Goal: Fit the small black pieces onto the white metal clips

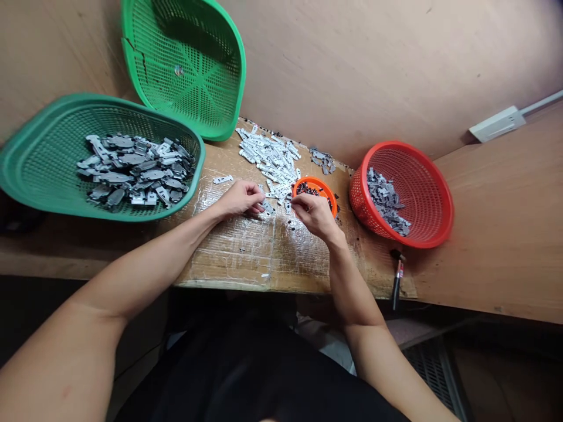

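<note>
Where the two forearms meet over the worktop [229, 252], the left hand [238, 199] has its thumb and fingers closed on a grey plate [267, 207], which lies tilted just above or on the taped surface; contact beneath it cannot be confirmed. The right hand [317, 215] is bent, its thumb and forefinger drawn close together at the near left rim of the orange dish [333, 202]; whether anything is pinched there cannot be determined.

The dish contains small dark parts [308, 189], with several more loose on the surface near it. Behind the hands lies a spread pile of silver strips [268, 153], reaching the dish's left side; one single strip [223, 179] lies apart, left of the pile. A small grey cluster [323, 160] sits to the right of the pile.

At left, the teal basket [44, 167] holds a heap of assembled pieces [136, 167]. Behind it, the green basket [197, 76] stands tilted up against the wall. At right, the red basket [428, 193] holds grey pieces [387, 202]. Near it, a black-handled tool [397, 284] lies at the front edge.
</note>
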The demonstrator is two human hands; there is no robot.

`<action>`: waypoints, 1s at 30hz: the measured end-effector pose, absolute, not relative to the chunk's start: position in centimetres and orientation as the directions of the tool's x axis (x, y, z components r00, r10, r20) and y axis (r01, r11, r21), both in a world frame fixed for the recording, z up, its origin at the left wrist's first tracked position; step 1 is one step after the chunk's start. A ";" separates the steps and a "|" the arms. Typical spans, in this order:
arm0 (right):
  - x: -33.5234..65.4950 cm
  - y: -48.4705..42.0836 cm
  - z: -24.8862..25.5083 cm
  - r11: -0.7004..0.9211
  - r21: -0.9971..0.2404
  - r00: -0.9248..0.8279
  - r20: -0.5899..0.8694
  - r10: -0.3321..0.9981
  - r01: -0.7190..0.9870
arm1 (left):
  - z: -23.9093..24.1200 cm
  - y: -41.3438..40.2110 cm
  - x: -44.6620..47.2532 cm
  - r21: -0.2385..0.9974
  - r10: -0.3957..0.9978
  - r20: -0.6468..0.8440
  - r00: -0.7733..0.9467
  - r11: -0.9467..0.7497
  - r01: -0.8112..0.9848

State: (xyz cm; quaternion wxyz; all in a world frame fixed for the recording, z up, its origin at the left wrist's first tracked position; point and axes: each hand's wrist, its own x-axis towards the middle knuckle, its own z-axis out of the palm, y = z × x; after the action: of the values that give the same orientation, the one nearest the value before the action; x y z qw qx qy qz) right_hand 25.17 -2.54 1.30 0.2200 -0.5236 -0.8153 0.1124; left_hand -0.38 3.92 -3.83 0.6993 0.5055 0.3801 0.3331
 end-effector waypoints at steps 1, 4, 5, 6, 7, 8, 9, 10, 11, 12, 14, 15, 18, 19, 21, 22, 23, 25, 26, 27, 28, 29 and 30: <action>24.8 -2.5 1.7 0.428 -0.431 -0.354 0.244 0.903 0.794 | -3.8 3.9 -0.4 0.962 0.848 -0.193 0.493 0.262 -0.074; 23.0 -2.4 2.4 0.420 -0.502 -0.351 0.231 0.907 0.756 | -3.6 3.8 -0.4 0.963 0.847 -0.208 0.490 0.264 -0.047; 22.4 -2.2 2.5 0.415 -0.521 -0.351 0.222 0.910 0.746 | -3.6 3.8 -0.4 0.962 0.846 -0.215 0.487 0.269 -0.043; 21.7 -2.0 2.5 0.410 -0.533 -0.353 0.211 0.912 0.740 | -3.5 3.8 -0.4 0.960 0.846 -0.223 0.484 0.277 -0.041; 21.2 -1.8 2.5 0.406 -0.538 -0.356 0.201 0.913 0.739 | -3.4 3.8 -0.4 0.958 0.846 -0.230 0.482 0.283 -0.041; 20.6 -1.5 2.3 0.403 -0.538 -0.359 0.191 0.914 0.740 | -3.3 3.7 -0.4 0.957 0.845 -0.233 0.481 0.288 -0.043; 20.2 -1.1 2.2 0.398 -0.540 -0.362 0.178 0.915 0.741 | -3.2 3.7 -0.4 0.956 0.846 -0.232 0.480 0.289 -0.047; 19.9 -0.8 2.0 0.392 -0.546 -0.363 0.166 0.917 0.740 | -3.1 3.6 -0.4 0.956 0.846 -0.231 0.480 0.289 -0.050; 19.6 -0.5 1.8 0.388 -0.556 -0.365 0.156 0.918 0.735 | -3.0 3.6 -0.4 0.957 0.847 -0.227 0.480 0.286 -0.052; 19.5 -0.3 1.6 0.385 -0.567 -0.367 0.152 0.918 0.728 | -2.9 3.5 -0.4 0.958 0.846 -0.224 0.484 0.283 -0.053; 19.3 0.1 1.3 0.385 -0.589 -0.374 0.148 0.916 0.710 | -2.8 3.4 -0.4 0.959 0.844 -0.221 0.489 0.279 -0.050; 19.3 0.3 1.1 0.382 -0.599 -0.377 0.141 0.916 0.704 | -2.8 3.4 -0.5 0.959 0.842 -0.219 0.492 0.278 -0.047; 19.2 0.5 0.9 0.348 -0.627 -0.374 0.097 0.922 0.697 | -2.8 3.5 -0.5 0.962 0.837 -0.213 0.503 0.271 -0.044; 19.2 0.6 0.8 0.338 -0.634 -0.372 0.085 0.924 0.695 | -2.9 3.6 -0.5 0.962 0.836 -0.211 0.506 0.269 -0.044; 19.4 0.7 0.6 0.340 -0.642 -0.380 0.080 0.921 0.687 | -3.0 3.7 -0.5 0.963 0.835 -0.208 0.509 0.267 -0.044; 19.5 0.8 0.5 0.352 -0.641 -0.390 0.087 0.917 0.683 | -3.1 3.7 -0.5 0.963 0.835 -0.209 0.509 0.268 -0.043; 19.7 1.0 0.5 0.365 -0.633 -0.399 0.096 0.912 0.683 | -3.1 3.7 -0.5 0.962 0.836 -0.214 0.505 0.271 -0.041; 20.3 1.6 0.4 0.378 -0.593 -0.388 0.117 0.914 0.711 | -3.3 3.7 -0.5 0.958 0.834 -0.234 0.500 0.284 -0.025; 20.6 2.0 0.3 0.370 -0.561 -0.367 0.125 0.922 0.740 | -3.4 3.7 -0.5 0.956 0.829 -0.248 0.501 0.293 -0.011; 20.9 2.5 0.3 0.354 -0.524 -0.339 0.128 0.932 0.775 | -3.6 3.7 -0.6 0.954 0.823 -0.259 0.506 0.299 0.002; 21.1 3.1 0.3 0.331 -0.484 -0.311 0.124 0.942 0.810 | -3.7 3.8 -0.6 0.953 0.815 -0.267 0.515 0.302 0.016; 21.3 3.7 0.2 0.305 -0.444 -0.285 0.112 0.952 0.843 | -3.8 3.8 -0.6 0.953 0.806 -0.270 0.526 0.302 0.027; 21.3 4.4 0.1 0.276 -0.403 -0.260 0.097 0.961 0.872 | -3.9 3.8 -0.7 0.953 0.799 -0.273 0.537 0.302 0.034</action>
State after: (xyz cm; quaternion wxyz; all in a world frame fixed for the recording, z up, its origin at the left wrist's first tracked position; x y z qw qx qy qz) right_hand 21.26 4.38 0.05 0.1633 -0.5860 -0.7820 0.1354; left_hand -0.66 3.83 -3.91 0.7024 0.5243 0.3971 0.2721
